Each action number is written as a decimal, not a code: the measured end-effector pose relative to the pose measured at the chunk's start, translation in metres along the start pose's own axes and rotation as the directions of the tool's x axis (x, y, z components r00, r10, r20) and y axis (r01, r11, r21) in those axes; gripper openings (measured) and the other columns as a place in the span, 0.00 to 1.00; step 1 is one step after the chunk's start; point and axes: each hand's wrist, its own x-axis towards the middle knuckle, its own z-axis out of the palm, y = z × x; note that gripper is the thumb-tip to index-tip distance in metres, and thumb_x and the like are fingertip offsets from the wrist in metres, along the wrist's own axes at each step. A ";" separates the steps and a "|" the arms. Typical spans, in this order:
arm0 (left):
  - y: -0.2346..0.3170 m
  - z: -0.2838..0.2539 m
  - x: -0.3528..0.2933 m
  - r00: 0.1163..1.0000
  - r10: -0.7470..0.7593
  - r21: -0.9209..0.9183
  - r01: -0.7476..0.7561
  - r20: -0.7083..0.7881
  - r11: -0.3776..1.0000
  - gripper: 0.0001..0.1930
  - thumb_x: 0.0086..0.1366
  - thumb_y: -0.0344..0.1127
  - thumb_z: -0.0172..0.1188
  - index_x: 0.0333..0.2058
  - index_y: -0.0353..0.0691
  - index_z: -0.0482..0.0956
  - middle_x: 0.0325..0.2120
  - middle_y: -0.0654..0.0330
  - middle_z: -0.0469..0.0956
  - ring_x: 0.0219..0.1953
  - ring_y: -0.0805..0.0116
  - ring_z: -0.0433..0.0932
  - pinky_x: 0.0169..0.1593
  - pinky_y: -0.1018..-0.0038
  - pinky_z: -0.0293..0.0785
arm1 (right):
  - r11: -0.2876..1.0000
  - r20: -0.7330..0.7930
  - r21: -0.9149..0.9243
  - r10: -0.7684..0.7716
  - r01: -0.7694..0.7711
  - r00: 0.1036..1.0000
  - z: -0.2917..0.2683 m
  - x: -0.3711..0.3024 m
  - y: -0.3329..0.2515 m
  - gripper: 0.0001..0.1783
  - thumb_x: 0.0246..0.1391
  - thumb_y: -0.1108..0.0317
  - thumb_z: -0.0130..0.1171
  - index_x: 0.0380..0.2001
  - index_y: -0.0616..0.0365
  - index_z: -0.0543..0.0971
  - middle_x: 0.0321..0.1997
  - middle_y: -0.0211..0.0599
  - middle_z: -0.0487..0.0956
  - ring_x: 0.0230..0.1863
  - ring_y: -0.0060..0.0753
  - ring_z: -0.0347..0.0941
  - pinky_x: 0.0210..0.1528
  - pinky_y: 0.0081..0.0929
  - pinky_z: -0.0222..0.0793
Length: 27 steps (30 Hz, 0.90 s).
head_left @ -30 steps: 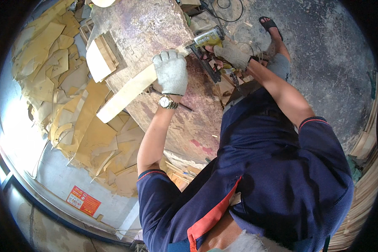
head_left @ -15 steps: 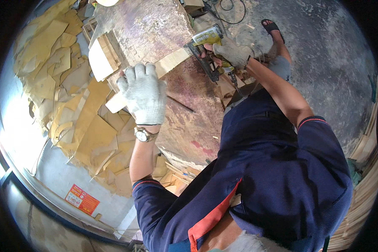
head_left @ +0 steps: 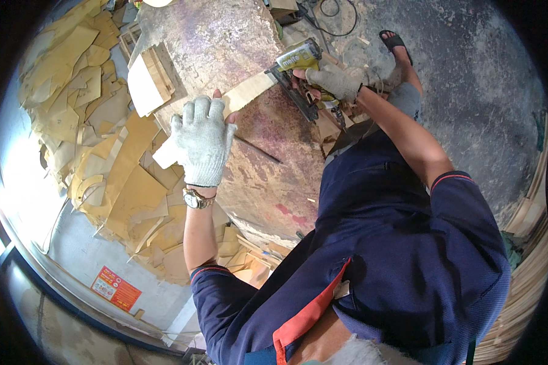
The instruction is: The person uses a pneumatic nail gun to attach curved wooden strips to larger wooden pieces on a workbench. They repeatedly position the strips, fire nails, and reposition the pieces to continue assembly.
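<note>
A long pale wooden strip (head_left: 249, 92) lies across the worn work board, its near-left end (head_left: 166, 154) white and showing past my palm. My left hand (head_left: 202, 137), in a knitted white glove with bare thumb and forefinger tips, rests flat over the strip, fingers stretched out and thumb apart. What lies under the palm is hidden. Also gloved, my right hand (head_left: 338, 82) grips a yellow-green and black nail gun (head_left: 298, 56). The gun's dark magazine slants down over the right end of the strip.
The stained board (head_left: 268, 182) carries a thin dark rod (head_left: 259, 149) and a stack of white-topped wooden pieces (head_left: 149, 85). Heaped yellowish offcuts (head_left: 122, 176) fill the left side. A cable (head_left: 338, 15) curls on the floor at the top.
My left hand has shifted slightly left, its thumb and forefinger now stretched apart from the rest. The nail gun has moved only a little, still in my right hand.
</note>
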 end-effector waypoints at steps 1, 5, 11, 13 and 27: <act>-0.001 0.000 0.000 1.000 0.003 0.002 -0.003 0.010 1.000 0.24 0.66 0.51 0.66 0.55 0.46 0.80 0.45 0.60 0.78 0.50 0.61 0.76 0.54 0.58 0.68 | 0.997 -0.020 -0.043 0.065 -0.066 0.998 0.001 0.001 0.000 0.20 0.69 0.54 0.62 0.49 0.61 0.82 0.36 0.34 0.87 0.14 0.15 0.68 0.16 0.18 0.65; -0.001 -0.002 0.002 1.000 0.017 0.026 -0.018 0.024 0.999 0.22 0.65 0.49 0.67 0.53 0.45 0.80 0.45 0.61 0.78 0.50 0.62 0.76 0.55 0.57 0.68 | 0.998 0.016 0.066 0.005 -0.006 1.000 0.006 0.000 -0.004 0.21 0.68 0.53 0.63 0.49 0.63 0.81 0.36 0.35 0.86 0.14 0.15 0.67 0.16 0.20 0.65; -0.001 -0.001 0.003 0.999 0.020 0.020 -0.021 0.038 1.000 0.22 0.64 0.48 0.68 0.52 0.44 0.80 0.46 0.60 0.79 0.51 0.61 0.77 0.57 0.56 0.69 | 0.993 0.016 0.118 -0.030 0.028 0.999 0.015 -0.009 -0.016 0.23 0.68 0.52 0.64 0.49 0.64 0.81 0.36 0.36 0.86 0.14 0.15 0.67 0.16 0.19 0.65; -0.001 -0.001 0.003 0.999 0.022 0.017 -0.023 0.049 1.000 0.22 0.64 0.48 0.68 0.53 0.44 0.80 0.46 0.60 0.79 0.52 0.61 0.77 0.58 0.55 0.69 | 0.990 0.041 0.130 -0.053 0.047 0.998 0.016 -0.008 -0.020 0.23 0.67 0.52 0.64 0.49 0.63 0.81 0.37 0.36 0.87 0.15 0.15 0.67 0.17 0.19 0.65; 0.001 -0.004 0.005 0.997 -0.056 -0.092 0.061 0.058 0.994 0.27 0.62 0.48 0.71 0.56 0.46 0.77 0.48 0.57 0.81 0.54 0.57 0.77 0.59 0.55 0.68 | 0.999 0.106 -0.011 -0.049 0.050 0.993 0.033 -0.010 -0.043 0.24 0.66 0.49 0.65 0.46 0.62 0.83 0.33 0.33 0.86 0.14 0.15 0.68 0.17 0.18 0.66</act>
